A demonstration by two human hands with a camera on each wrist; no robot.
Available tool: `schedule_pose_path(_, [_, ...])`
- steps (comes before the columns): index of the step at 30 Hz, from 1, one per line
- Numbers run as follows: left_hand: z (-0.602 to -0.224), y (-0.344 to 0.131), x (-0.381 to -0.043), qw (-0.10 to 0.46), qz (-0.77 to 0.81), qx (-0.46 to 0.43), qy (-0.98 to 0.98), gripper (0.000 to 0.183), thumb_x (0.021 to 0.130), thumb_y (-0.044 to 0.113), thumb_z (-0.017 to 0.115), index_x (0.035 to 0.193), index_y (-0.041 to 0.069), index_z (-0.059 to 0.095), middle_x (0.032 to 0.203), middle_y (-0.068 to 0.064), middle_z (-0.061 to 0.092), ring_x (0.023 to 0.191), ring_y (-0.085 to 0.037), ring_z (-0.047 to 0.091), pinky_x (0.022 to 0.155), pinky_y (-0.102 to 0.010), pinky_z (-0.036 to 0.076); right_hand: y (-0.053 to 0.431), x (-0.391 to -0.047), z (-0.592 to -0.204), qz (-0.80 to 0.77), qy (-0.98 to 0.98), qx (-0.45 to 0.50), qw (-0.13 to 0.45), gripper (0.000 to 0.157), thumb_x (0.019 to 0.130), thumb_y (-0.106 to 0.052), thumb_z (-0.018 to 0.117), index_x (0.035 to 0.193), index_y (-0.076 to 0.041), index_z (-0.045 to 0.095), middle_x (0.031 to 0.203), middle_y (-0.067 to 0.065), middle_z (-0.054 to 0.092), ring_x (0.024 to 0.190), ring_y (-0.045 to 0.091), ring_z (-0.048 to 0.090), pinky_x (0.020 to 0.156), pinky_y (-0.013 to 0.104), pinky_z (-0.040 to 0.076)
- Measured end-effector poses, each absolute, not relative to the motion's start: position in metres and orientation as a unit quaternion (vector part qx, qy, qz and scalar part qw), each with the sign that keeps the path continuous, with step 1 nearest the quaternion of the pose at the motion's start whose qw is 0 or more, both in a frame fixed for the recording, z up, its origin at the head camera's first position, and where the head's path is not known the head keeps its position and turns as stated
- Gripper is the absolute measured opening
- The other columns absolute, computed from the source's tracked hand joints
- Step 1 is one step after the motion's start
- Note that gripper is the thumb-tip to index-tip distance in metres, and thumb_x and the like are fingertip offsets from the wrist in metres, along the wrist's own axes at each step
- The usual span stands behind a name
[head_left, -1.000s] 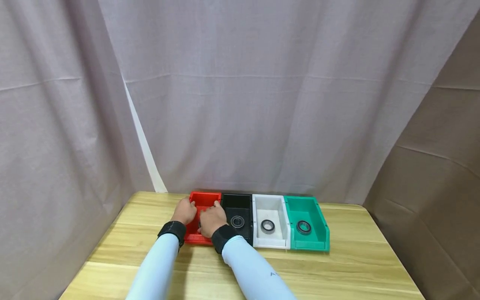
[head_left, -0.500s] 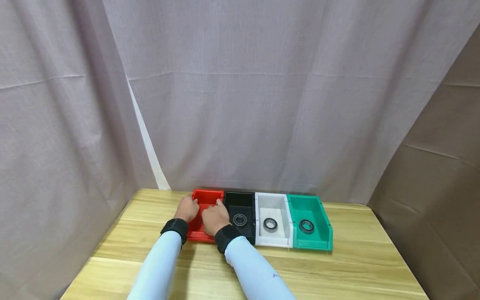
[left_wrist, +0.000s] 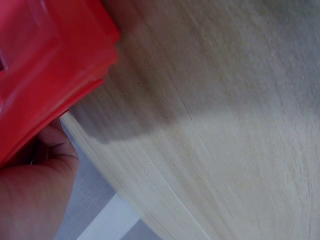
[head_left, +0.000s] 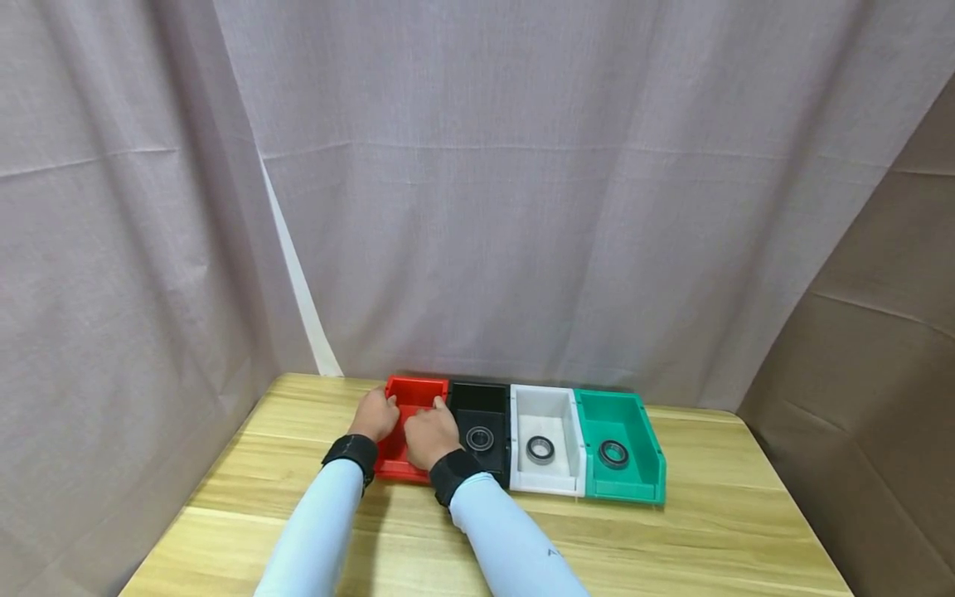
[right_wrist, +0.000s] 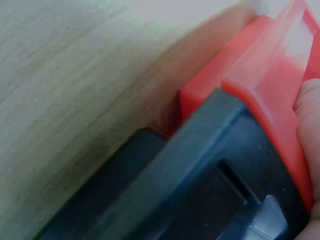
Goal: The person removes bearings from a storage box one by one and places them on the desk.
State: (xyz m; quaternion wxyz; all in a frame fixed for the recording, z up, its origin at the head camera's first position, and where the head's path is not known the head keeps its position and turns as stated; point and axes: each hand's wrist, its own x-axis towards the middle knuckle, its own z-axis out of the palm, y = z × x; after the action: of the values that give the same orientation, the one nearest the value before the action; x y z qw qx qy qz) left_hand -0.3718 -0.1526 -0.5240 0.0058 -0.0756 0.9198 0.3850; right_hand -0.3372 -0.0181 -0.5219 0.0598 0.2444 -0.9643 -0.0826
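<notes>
A red storage bin (head_left: 418, 390) stands at the left end of a row of bins on the wooden table. My left hand (head_left: 375, 414) grips its left wall, thumb over the rim. In the left wrist view, curled fingers (left_wrist: 57, 142) sit against the outside of the red wall. My right hand (head_left: 433, 434) holds the bin's right wall, with the thumb at the rim beside the black bin (head_left: 477, 398). Only a sliver of that hand shows in the right wrist view, against the red plastic (right_wrist: 270, 95). Much of the red bin's floor is hidden behind the right hand.
Bearings lie in the neighbouring bins: one (head_left: 480, 439) in the black, one (head_left: 540, 450) in the white bin (head_left: 528, 398), one (head_left: 613, 453) in the green bin (head_left: 608, 405). The bins stand side by side. A grey curtain (head_left: 477, 249) hangs behind the table (head_left: 716, 497).
Both hands keep their places on the red bin. The right hand now covers the dark ring edge that showed inside it earlier. The whole view has shifted slightly.
</notes>
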Motion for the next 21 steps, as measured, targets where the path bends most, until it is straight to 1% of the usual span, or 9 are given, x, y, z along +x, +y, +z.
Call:
schedule_pose_path(2, [-0.5254, -0.1523, -0.3721, 0.005, 0.387, -0.077, 0.919, 0.037, 0.110, 0.015, 0.052, 0.136, -0.011, 0.058, 0.129, -0.028, 0.069, 0.110, -0.038, 0.065, 0.110, -0.056, 0.054, -0.0178, -0.3369, -0.5225, -0.083, -0.964, 0.245, 0.059, 0.016, 0.089, -0.031, 0.076, 0.078, -0.020, 0.075, 0.081, -0.003, 0.073, 0.094, 0.016, 0.070, 0.120, 0.043, 0.036])
schedule_pose_path(6, [-0.5278, -0.1516, -0.3745, -0.010, 0.374, -0.065, 0.925, 0.033, 0.109, 0.014, 0.052, 0.130, -0.010, 0.062, 0.124, -0.027, 0.071, 0.107, -0.038, 0.066, 0.107, -0.056, 0.055, -0.0162, -0.3364, -0.5209, -0.083, -0.965, 0.243, 0.059, 0.015, 0.089, -0.031, 0.077, 0.080, -0.020, 0.076, 0.081, -0.003, 0.074, 0.094, 0.016, 0.070, 0.121, 0.043, 0.037])
schedule_pose_path(9, [-0.5281, -0.1514, -0.3756, -0.017, 0.368, -0.058, 0.928, 0.032, 0.108, 0.014, 0.053, 0.127, -0.010, 0.063, 0.121, -0.026, 0.072, 0.105, -0.038, 0.067, 0.106, -0.055, 0.056, -0.0151, -0.3368, -0.5190, -0.087, -0.964, 0.243, 0.057, 0.015, 0.089, -0.032, 0.077, 0.080, -0.020, 0.076, 0.081, -0.003, 0.073, 0.092, 0.015, 0.069, 0.119, 0.042, 0.036])
schedule_pose_path(14, [-0.5272, -0.1525, -0.3749, -0.021, 0.371, -0.059, 0.926, 0.032, 0.108, 0.013, 0.053, 0.128, -0.011, 0.062, 0.121, -0.027, 0.072, 0.106, -0.038, 0.067, 0.106, -0.055, 0.055, -0.0152, -0.3366, -0.5156, -0.084, -0.963, 0.249, 0.050, 0.015, 0.090, -0.032, 0.076, 0.079, -0.022, 0.076, 0.086, -0.004, 0.075, 0.094, 0.014, 0.069, 0.115, 0.041, 0.035])
schedule_pose_path(17, [-0.5284, -0.1531, -0.3742, -0.022, 0.370, -0.059, 0.927, 0.032, 0.108, 0.013, 0.052, 0.128, -0.011, 0.062, 0.122, -0.027, 0.072, 0.108, -0.039, 0.067, 0.106, -0.055, 0.055, -0.0154, -0.3357, -0.5155, -0.075, -0.963, 0.254, 0.051, 0.015, 0.090, -0.031, 0.075, 0.078, -0.023, 0.075, 0.085, -0.005, 0.075, 0.094, 0.014, 0.069, 0.114, 0.040, 0.035])
schedule_pose_path(21, [-0.5301, -0.1534, -0.3744, -0.017, 0.377, -0.062, 0.924, 0.033, 0.109, 0.013, 0.052, 0.130, -0.010, 0.061, 0.124, -0.027, 0.071, 0.110, -0.039, 0.067, 0.108, -0.055, 0.055, -0.0146, -0.3355, -0.5175, -0.066, -0.961, 0.261, 0.062, 0.017, 0.090, -0.030, 0.075, 0.073, -0.024, 0.075, 0.081, -0.006, 0.072, 0.090, 0.013, 0.066, 0.103, 0.038, 0.036])
